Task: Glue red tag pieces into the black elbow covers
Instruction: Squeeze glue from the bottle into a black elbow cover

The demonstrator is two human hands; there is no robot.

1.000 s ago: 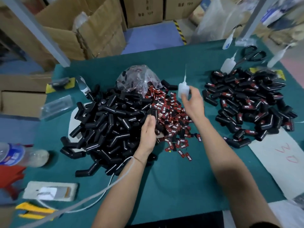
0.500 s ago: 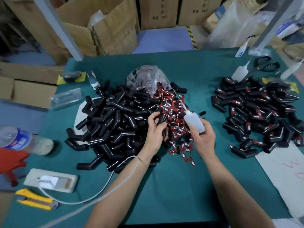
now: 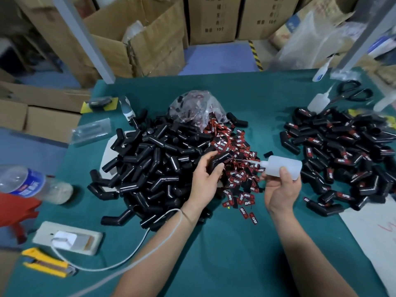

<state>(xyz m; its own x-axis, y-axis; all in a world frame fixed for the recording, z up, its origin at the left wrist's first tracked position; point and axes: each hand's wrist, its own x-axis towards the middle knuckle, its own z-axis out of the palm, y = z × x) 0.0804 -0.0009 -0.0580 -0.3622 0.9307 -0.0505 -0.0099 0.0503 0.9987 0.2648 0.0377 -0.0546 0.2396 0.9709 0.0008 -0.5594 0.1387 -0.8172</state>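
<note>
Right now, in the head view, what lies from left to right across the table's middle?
Water bottle, pile of plain black covers, left hand gripping one cover, red tags, glue bottle, pile of tagged covers.

water bottle far left | scissors far right | boxes behind

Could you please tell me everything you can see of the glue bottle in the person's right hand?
The glue bottle is a small, translucent white squeeze bottle, plastic by its look, with a long thin nozzle. It lies nearly level above the red tags, nozzle pointing left toward the black elbow cover held in the left hand. The right hand grips it from below, thumb on its near side. Whether the tip touches the cover is too blurred to tell.
</note>
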